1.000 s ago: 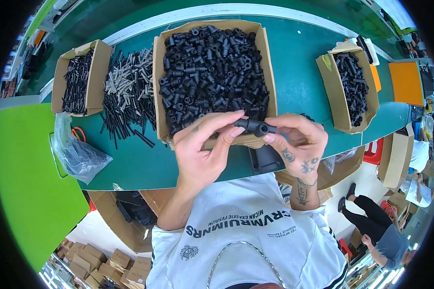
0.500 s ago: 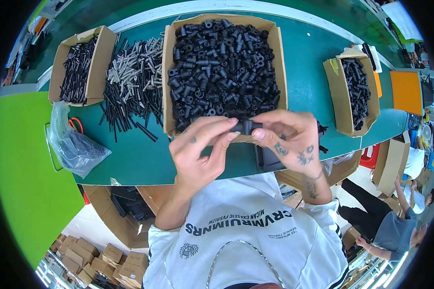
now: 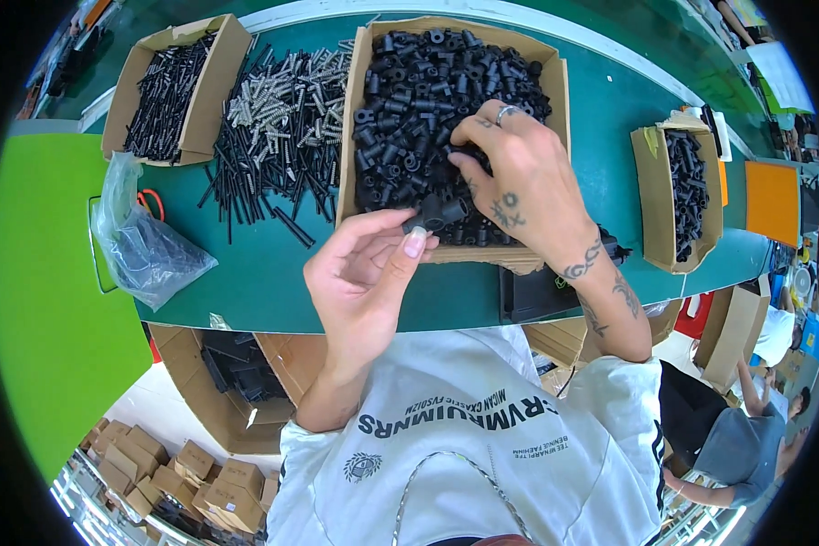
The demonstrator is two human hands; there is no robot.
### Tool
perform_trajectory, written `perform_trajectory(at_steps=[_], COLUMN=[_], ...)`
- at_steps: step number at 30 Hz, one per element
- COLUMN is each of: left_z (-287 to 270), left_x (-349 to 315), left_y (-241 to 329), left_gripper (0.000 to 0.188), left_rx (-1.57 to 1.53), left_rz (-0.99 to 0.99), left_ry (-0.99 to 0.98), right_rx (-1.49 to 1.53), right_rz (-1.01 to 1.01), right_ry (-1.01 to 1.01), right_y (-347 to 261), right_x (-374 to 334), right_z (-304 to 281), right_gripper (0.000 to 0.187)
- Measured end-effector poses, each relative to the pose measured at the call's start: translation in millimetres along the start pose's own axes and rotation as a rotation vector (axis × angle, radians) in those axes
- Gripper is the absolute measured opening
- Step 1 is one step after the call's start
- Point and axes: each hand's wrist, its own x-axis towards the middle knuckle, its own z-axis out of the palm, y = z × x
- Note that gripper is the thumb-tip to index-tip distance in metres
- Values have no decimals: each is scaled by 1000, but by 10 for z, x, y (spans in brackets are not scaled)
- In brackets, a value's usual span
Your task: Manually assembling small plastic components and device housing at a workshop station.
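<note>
My left hand (image 3: 359, 273) pinches a black plastic pipe fitting (image 3: 439, 211) between thumb and fingers, just above the near edge of a large cardboard box (image 3: 487, 257). That box is heaped with similar small black fittings (image 3: 409, 100). Over the heap reaches my right hand (image 3: 523, 173), wearing a ring. Its thumb and index fingertips are parted among the loose fittings, and I see nothing clearly held between them.
Left of the box lies a pile of black rods and silver screw-like pieces (image 3: 287, 105), beside a smaller box of rods (image 3: 209, 100). A plastic bag (image 3: 155, 259) and orange-handled scissors (image 3: 155, 202) are nearer. Another box of black parts (image 3: 651, 196) stands right. People are beyond.
My right hand has let go of the fitting and moved up over the heap in the box. My left hand keeps the fitting, slightly lower and left. The view has shifted a little.
</note>
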Motion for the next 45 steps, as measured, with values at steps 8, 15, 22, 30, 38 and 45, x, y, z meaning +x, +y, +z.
perform_trajectory(at_steps=[8, 15, 22, 30, 38, 45], left_z=[-38, 5, 4, 2, 263, 690], left_x=[16, 10, -10, -71, -137, -235], left_y=[4, 7, 42, 174, -35, -325], left_gripper=[23, 24, 22, 21, 18, 34], left_rx=[-82, -67, -10, -71, -74, -138], left_rz=[-59, -75, -52, -370, -583, -754], left_ry=[-25, -106, -178, -467, -858, -948], right_rx=[830, 1408, 1460, 952, 874, 984], right_rz=[328, 452, 473, -88, -299, 31], right_ry=[-73, -307, -289, -170, -145, -225], right_y=[60, 10, 53, 80, 69, 122], right_x=[-149, -334, -467, -777, -1357, -1767], right_z=[-349, -442, -292, -473, -679, -976], right_gripper=[15, 12, 17, 47, 41, 45])
